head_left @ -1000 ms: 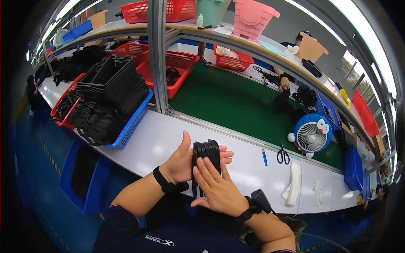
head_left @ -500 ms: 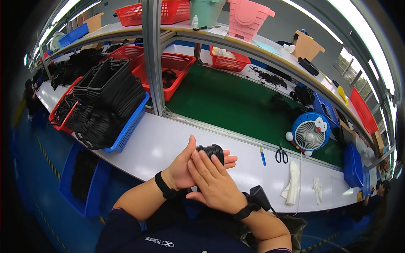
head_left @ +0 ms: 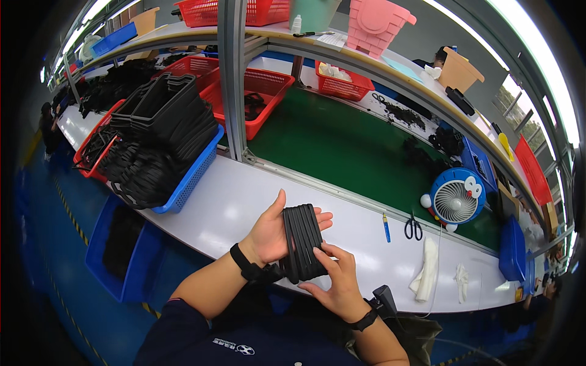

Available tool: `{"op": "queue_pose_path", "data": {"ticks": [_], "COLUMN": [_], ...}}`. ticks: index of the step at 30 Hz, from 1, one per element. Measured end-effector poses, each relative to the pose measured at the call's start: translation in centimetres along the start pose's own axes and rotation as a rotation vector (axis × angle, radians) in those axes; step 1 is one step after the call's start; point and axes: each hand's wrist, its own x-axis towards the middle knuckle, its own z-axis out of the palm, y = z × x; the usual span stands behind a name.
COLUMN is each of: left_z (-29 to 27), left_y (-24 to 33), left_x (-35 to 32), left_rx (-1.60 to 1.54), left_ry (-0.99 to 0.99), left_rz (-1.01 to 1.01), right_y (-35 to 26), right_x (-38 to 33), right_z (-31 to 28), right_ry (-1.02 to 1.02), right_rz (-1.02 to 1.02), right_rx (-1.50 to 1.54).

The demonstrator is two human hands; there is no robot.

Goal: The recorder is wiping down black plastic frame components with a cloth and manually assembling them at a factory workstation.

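So your right hand (head_left: pixel 336 283) has slid off the top of the stack of black strips (head_left: pixel 302 243) since half a second ago, and now you can see the ribbed face, maybe five or six pieces side by side. Left hand (head_left: pixel 274 232) cradles it from behind, fingers wrapped around; right pinches the lower end. It's held just above the white bench (head_left: pixel 232 207). Nearby: one pair of scissors (head_left: pixel 413 227), one blue pen (head_left: pixel 386 227), one round fan (head_left: pixel 455 199).
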Motion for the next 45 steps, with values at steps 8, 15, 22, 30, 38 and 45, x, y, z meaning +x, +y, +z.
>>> {"op": "queue_pose_path", "data": {"ticks": [8, 15, 22, 30, 38, 45], "left_z": [-0.5, -1.7, -1.3, 0.5, 0.0, 0.4], "left_y": [-1.4, -2.1, -2.6, -2.5, -2.0, -1.5], "left_x": [-1.8, -2.5, -2.2, -2.5, -3.2, -3.1], "left_rx": [0.278, 0.193, 0.143, 0.073, 0.019, 0.028], "left_ry": [0.024, 0.008, 0.035, 0.018, 0.018, -0.058], "left_rz": [-0.116, -0.118, -0.083, -0.083, -0.077, -0.094], "right_y": [0.9, -0.5, -0.3, 0.1, 1.0, 1.8], "right_x": [1.0, 2.8, 2.8, 2.5, 3.9, 2.1], "right_z": [1.2, 0.3, 1.7, 1.3, -0.2, 0.0], "right_ry": [0.091, 0.020, 0.013, 0.044, 0.111, 0.300], "right_rz": [0.007, -0.020, -0.029, -0.094, -0.107, 0.125], "right_rx": [0.007, -0.099, -0.122, -0.058, 0.055, 0.100]}}
